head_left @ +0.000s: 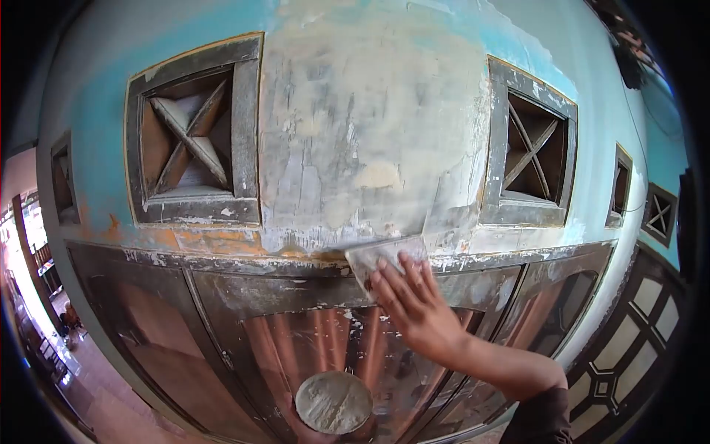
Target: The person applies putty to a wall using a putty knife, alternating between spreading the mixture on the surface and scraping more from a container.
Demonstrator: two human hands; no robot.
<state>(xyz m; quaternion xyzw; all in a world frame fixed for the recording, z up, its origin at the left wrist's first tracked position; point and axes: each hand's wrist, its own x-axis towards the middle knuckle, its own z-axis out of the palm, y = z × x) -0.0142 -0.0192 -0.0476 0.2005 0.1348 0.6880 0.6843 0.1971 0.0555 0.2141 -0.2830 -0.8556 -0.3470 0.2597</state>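
"Where's the flat spreader (383, 255), and which hand is nearer?"
"The right hand (419, 311) grips it, fingers slightly parted on its face, thumb hidden, at the wooden lintel (292, 269). Its long axis runs sideways, rising rightward."
"And the left hand (306, 431)?"
"Curled around the round grey-coated container (334, 402), well below the spreader; most fingers are hidden."

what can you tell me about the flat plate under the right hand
The flat plate is thin and roughly four-sided, pale grey and streaked as if smeared; its material is hard to tell. The right hand holds it, with fingertips spread on the face towards the camera. It is tilted, its upper edge rising to the right, in front of where the patchy wall meets the dark wooden frame below. Whether it touches the wall is unclear.
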